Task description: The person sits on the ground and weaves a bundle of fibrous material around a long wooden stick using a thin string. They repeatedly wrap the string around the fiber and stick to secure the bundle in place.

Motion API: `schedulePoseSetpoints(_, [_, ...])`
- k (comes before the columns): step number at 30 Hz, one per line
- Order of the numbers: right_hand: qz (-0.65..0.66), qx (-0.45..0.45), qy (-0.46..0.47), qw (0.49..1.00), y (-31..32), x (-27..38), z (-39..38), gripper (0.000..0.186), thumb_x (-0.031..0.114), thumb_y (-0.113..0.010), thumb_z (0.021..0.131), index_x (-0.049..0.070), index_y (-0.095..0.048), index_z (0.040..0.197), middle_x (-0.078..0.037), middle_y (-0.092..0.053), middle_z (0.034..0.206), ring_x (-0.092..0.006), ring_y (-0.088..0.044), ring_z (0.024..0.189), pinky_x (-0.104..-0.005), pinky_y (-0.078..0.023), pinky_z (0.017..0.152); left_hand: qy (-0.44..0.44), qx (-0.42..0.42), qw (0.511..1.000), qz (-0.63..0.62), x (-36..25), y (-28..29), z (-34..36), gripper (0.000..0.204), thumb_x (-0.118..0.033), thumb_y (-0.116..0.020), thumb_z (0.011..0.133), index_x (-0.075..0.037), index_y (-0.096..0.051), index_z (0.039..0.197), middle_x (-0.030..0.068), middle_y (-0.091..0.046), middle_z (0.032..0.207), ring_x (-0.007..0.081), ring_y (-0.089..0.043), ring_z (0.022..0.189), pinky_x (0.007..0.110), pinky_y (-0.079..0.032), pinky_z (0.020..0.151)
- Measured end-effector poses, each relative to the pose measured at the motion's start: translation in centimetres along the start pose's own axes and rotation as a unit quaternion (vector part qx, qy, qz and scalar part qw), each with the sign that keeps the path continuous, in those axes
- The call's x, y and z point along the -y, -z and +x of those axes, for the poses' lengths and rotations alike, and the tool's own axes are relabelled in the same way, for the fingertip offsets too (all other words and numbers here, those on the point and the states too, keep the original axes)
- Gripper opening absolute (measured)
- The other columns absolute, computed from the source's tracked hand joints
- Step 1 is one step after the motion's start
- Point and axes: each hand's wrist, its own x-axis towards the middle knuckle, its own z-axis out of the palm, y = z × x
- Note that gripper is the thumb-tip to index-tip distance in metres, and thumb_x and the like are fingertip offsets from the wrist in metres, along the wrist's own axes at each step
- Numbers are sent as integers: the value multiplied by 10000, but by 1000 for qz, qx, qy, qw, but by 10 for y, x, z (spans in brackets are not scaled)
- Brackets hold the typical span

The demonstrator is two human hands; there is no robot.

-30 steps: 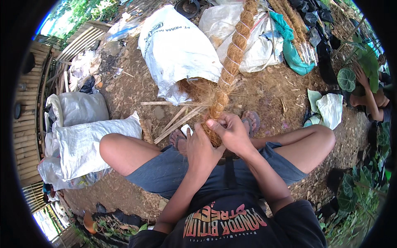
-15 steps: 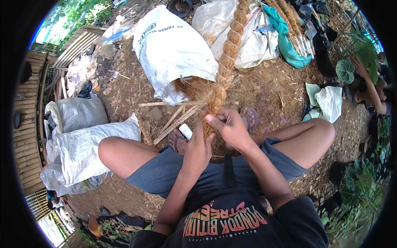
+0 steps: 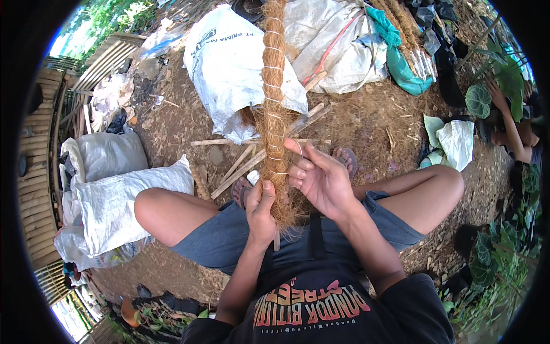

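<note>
A long pole wrapped in brown coir fibre (image 3: 273,86) stands away from me, bound with spiralling white string (image 3: 279,173). My left hand (image 3: 262,215) is closed round the pole near its shaggy lower end, thumb on top. A thin stick end (image 3: 277,242) pokes out below the loose fibres. Just right of the pole, my right hand (image 3: 325,186) has its palm turned up and fingers curled, with the string drawn across them and looped by the forefinger. A small white cylinder (image 3: 253,177) lies by my left foot, partly behind my left hand.
A white sack (image 3: 229,74) with fibre at its mouth lies ahead, near wooden sticks (image 3: 240,170). Stuffed sacks (image 3: 126,200) are at left. Teal netting (image 3: 404,71) and pale sheets (image 3: 455,143) lie to the right. Another person's arm (image 3: 510,123) shows at far right.
The pole's far end has swung left, and its binding has turned. My right hand has come off the pole to the right, pulling string; my left hand has shifted slightly left and down.
</note>
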Motion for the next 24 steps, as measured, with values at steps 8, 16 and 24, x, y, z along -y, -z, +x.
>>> schedulePoseSetpoints(8, [67,-32,26,997,-4,-7,-10,436,255,-466,1105,-39,-493,1426,40,-417,786,-96,-451,788,-217,-391,604,59,26,996,-62,-18,-3,1,430,-395,-458,1092,-2,-564,1232,40,-546,835,105,-485,622,250,-394,511])
schedulePoseSetpoints(16, [128,9,52,990,6,-11,-16,244,274,-463,1107,77,-593,1169,30,-438,814,-115,-464,791,-201,-350,515,164,65,952,-248,-17,-5,3,499,-469,-441,1079,-14,-580,1229,-11,-423,746,86,-381,565,250,-321,451])
schedulePoseSetpoints(24, [47,-41,-2,998,10,-13,-23,272,273,-511,1092,62,-581,1249,45,-415,815,-72,-446,758,-187,-299,494,154,107,961,-201,-9,6,-1,509,-497,-477,1065,-6,-590,1136,-9,-432,708,90,-394,512,255,-313,426])
